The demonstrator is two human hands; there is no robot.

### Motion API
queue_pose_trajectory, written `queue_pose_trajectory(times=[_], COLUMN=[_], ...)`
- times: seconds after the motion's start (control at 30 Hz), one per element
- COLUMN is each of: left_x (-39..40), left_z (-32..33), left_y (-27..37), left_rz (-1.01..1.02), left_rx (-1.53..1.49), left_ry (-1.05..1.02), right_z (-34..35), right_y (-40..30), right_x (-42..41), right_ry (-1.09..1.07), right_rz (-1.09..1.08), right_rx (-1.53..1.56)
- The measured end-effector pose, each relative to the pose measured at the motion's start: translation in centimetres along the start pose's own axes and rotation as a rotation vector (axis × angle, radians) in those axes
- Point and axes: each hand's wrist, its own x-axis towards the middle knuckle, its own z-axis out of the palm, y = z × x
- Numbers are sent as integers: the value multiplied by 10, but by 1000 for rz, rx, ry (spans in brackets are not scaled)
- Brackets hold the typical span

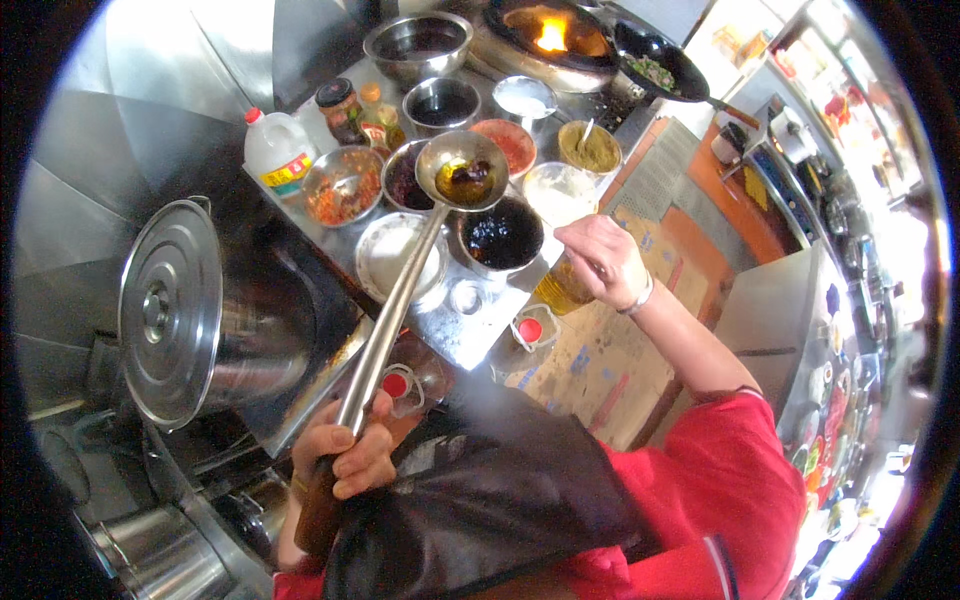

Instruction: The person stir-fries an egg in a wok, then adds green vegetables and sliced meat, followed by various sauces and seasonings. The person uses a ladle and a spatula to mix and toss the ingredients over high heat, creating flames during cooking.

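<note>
My left hand (349, 450) grips the wooden end of a long steel ladle (405, 292). Some oily yellow-brown liquid (465, 180) lies in the ladle's bowl, which hovers over the seasoning bowls. At the edge of a bowl of white seasoning (561, 193), my right hand (606, 259) has its fingers curled and its thumb near the fingertips; whether anything is pinched there cannot be made out. Below the ladle sits a bowl of dark sauce (501, 232). Left of that is a bowl with pale contents (397, 255). A container of yellow oil (564, 289) shows partly behind my right hand.
Ahead, a flame burns in a wok burner (553, 36), with a wok (660, 64) holding food beside it. Chopped red chilli (341, 187) fills a bowl near a plastic jug (277, 146). A large lidded steel pot (169, 315) stands at left. Red-capped bottles (530, 330) stand below the counter.
</note>
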Motion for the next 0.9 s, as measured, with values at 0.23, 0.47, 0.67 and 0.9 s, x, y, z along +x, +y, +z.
queue_pose_trajectory(times=[0.23, 0.47, 0.67, 0.9], left_x=[21, 32, 45, 41], left_z=[-4, -2, -6, -4], left_y=[12, 23, 31, 28], left_rz=[16, 56, 47, 101], left_rx=[-41, -4, -58, -74], left_ry=[-26, 16, 1, 98], right_z=[13, 21, 34, 111], right_y=[34, 67, 101, 210], right_x=[14, 33, 59, 145], right_ry=[29, 28, 356, 374], right_rz=[81, 168, 601, 755], right_rx=[57, 180, 683, 564])
